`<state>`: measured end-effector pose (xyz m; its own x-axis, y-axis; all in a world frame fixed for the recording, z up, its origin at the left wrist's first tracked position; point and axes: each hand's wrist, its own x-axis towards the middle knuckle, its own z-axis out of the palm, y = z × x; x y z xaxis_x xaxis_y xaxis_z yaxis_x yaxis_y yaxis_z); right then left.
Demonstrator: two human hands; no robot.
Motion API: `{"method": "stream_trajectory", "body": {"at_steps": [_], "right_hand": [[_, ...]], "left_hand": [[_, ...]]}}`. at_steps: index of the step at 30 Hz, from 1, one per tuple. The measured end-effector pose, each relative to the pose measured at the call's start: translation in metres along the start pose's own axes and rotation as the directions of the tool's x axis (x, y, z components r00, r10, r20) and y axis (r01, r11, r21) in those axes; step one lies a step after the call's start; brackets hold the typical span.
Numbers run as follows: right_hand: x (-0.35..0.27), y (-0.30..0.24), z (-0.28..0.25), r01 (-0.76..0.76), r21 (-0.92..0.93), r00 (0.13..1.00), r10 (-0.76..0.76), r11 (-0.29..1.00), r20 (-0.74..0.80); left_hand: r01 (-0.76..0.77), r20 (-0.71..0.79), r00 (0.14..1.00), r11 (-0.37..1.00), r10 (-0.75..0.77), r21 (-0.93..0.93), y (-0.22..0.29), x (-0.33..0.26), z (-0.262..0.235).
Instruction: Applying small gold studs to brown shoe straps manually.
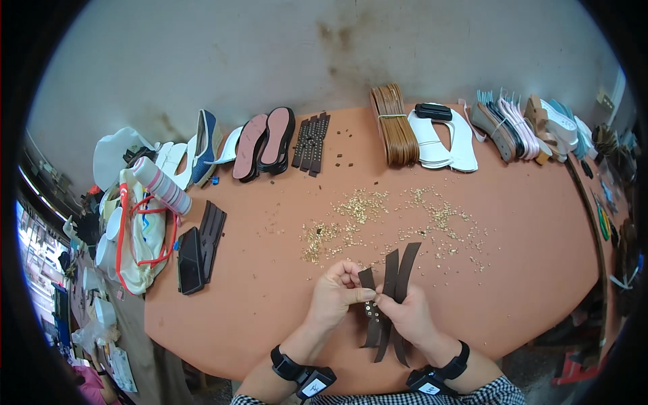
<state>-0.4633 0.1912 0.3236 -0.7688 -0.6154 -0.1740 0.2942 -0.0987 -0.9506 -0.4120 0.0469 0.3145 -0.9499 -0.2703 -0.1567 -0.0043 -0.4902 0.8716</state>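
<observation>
Near the table's front edge, my left hand [335, 297] pinches a dark brown strap [372, 316] between thumb and fingers. Small shiny metal studs run along this strap. Close beside it, my right hand [410, 316] is closed round two more dark strips [407, 264], which stand out above and below the fingers. The right thumb and fingertip meet at the studded strap's edge; whether they pinch a stud there is too small to tell. Just beyond both hands, loose gold studs [364, 206] lie scattered in patches on the tabletop.
The brown table [270, 324] has a rounded edge. Along its back stand pink-topped soles [277, 135], studded straps [311, 145], a bundle of tan strips [393, 128] and white insole pieces [462, 145]. At left lie a black phone [191, 262], dark strips [213, 233] and a striped tumbler [162, 185].
</observation>
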Motion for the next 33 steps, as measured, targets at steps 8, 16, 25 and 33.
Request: {"method": "stream_trajectory", "body": {"at_steps": [8,16,25,33], "right_hand": [[-0.0018,-0.0053,-0.0035,-0.078,0.013,0.996,0.078,0.997,0.045],[-0.0032,-0.0028,-0.0031,0.004,-0.036,0.998,-0.001,0.999,0.066],[-0.0019,-0.0052,-0.0032,-0.043,0.015,0.997,0.042,0.999,0.064],[-0.0011,0.0008,-0.002,0.032,-0.023,0.998,-0.031,0.999,0.051]], "left_hand": [[0.026,0.04,0.999,0.995,-0.03,0.096,0.0061,0.0007,-0.0023],[0.067,0.1,0.992,0.993,-0.077,0.097,0.0076,0.0023,-0.0049],[0.039,0.083,0.996,0.999,-0.039,-0.01,0.0073,0.0042,-0.0072],[-0.071,0.033,0.997,0.995,0.068,0.074,0.0039,0.0,-0.0007]]}}
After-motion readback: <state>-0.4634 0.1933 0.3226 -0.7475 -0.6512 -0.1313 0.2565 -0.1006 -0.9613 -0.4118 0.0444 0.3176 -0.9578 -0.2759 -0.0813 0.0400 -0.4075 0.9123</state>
